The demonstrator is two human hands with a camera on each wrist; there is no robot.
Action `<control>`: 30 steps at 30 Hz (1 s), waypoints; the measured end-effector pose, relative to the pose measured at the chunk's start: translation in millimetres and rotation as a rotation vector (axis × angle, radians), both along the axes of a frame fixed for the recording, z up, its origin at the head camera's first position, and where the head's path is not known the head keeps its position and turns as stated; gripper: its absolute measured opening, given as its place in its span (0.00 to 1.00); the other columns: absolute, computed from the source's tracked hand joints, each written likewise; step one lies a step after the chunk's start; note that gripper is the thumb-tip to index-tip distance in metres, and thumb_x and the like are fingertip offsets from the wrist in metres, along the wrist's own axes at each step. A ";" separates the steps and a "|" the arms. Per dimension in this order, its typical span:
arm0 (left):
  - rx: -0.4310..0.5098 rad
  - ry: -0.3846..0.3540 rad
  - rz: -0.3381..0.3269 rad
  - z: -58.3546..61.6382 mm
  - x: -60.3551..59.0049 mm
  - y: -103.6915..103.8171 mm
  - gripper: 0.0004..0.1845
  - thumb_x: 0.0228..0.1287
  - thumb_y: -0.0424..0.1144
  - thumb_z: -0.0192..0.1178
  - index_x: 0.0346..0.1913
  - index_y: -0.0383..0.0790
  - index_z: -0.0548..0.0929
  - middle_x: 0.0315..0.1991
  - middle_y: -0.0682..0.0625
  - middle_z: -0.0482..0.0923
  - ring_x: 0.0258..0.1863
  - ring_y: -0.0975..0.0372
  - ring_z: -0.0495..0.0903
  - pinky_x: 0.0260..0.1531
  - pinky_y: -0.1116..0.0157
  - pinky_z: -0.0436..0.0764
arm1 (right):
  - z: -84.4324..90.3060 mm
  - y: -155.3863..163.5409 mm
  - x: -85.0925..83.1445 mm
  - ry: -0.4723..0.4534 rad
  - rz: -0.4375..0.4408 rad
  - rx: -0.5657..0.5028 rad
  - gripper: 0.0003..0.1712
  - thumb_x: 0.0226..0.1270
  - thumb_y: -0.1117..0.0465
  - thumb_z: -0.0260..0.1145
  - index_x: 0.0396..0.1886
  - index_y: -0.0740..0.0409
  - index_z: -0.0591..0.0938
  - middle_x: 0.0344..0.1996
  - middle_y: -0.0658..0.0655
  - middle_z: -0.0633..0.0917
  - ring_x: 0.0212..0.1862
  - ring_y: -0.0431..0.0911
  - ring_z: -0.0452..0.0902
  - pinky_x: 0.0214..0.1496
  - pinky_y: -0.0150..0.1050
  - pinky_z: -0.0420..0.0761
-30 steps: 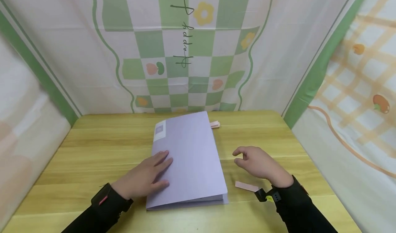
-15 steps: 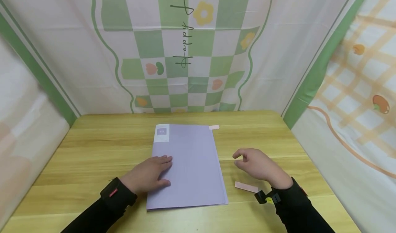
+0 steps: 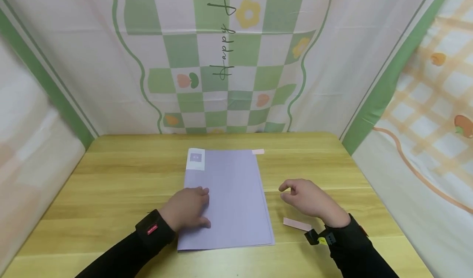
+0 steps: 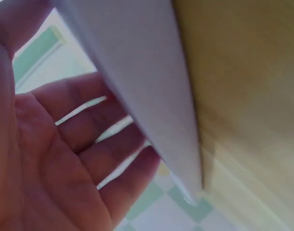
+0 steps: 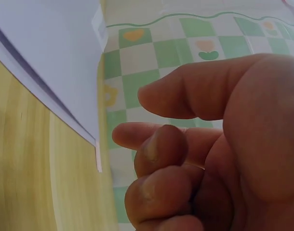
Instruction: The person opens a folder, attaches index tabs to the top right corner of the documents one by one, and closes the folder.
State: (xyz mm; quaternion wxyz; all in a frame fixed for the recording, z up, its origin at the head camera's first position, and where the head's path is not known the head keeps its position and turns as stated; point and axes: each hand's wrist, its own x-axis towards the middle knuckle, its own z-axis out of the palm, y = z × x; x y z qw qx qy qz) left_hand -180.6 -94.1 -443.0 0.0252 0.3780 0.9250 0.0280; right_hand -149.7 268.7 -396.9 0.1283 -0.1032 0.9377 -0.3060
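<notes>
A lilac folder [image 3: 233, 204] lies closed in the middle of the table, a white label [image 3: 196, 159] at its top left corner. From its top right edge sticks out a pale pink paper tab [image 3: 259, 151]. My left hand [image 3: 187, 209] rests over the folder's left edge, fingertips and thumb on the cover; in the left wrist view its fingers reach to the folder's spine [image 4: 147, 72]. To the right of the folder, my right hand [image 3: 308, 200] hovers with loosely bent fingers and nothing between them. A pink paper strip [image 3: 297, 224] lies below it by the wrist.
The wood-grain table [image 3: 122, 179] ends at a fabric backdrop [image 3: 240, 81] with green checks. Hanging cloth [image 3: 421, 118] also closes in the right side. Black bands and cameras sit on both wrists.
The folder's raised cover has come down flat. My left hand has slid a little to the right over the folder. The right hand stays nearly where it was.
</notes>
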 end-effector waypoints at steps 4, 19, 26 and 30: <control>-0.033 0.026 0.002 0.0 6.3 5.1 0.38 0.49 0.66 0.71 0.50 0.35 0.86 0.56 0.42 0.80 0.56 0.49 0.79 0.54 0.51 0.76 | -4.8 -1.0 0.8 -0.025 0.002 0.010 0.16 0.73 0.58 0.61 0.55 0.61 0.82 0.16 0.48 0.66 0.19 0.41 0.58 0.24 0.37 0.62; -0.046 0.009 0.114 16.1 11.8 2.9 0.26 0.63 0.54 0.66 0.58 0.40 0.84 0.63 0.42 0.75 0.63 0.45 0.72 0.61 0.43 0.66 | -36.2 -23.9 -12.0 0.413 -0.080 0.411 0.45 0.70 0.36 0.60 0.74 0.62 0.67 0.68 0.74 0.67 0.68 0.72 0.58 0.60 0.70 0.61; -0.027 -0.039 0.193 25.2 24.6 -7.4 0.30 0.65 0.54 0.64 0.65 0.41 0.79 0.68 0.39 0.69 0.68 0.40 0.64 0.65 0.41 0.60 | -32.6 -30.6 -20.9 0.345 -0.226 0.402 0.51 0.69 0.25 0.45 0.78 0.56 0.61 0.73 0.75 0.55 0.71 0.78 0.43 0.61 0.77 0.44; 0.032 -0.030 0.251 27.9 33.7 -21.6 0.32 0.67 0.57 0.61 0.66 0.38 0.78 0.70 0.36 0.66 0.70 0.37 0.59 0.66 0.38 0.55 | -31.9 -29.1 -19.7 0.339 -0.251 0.405 0.52 0.68 0.23 0.41 0.79 0.54 0.58 0.75 0.74 0.50 0.72 0.76 0.37 0.61 0.78 0.37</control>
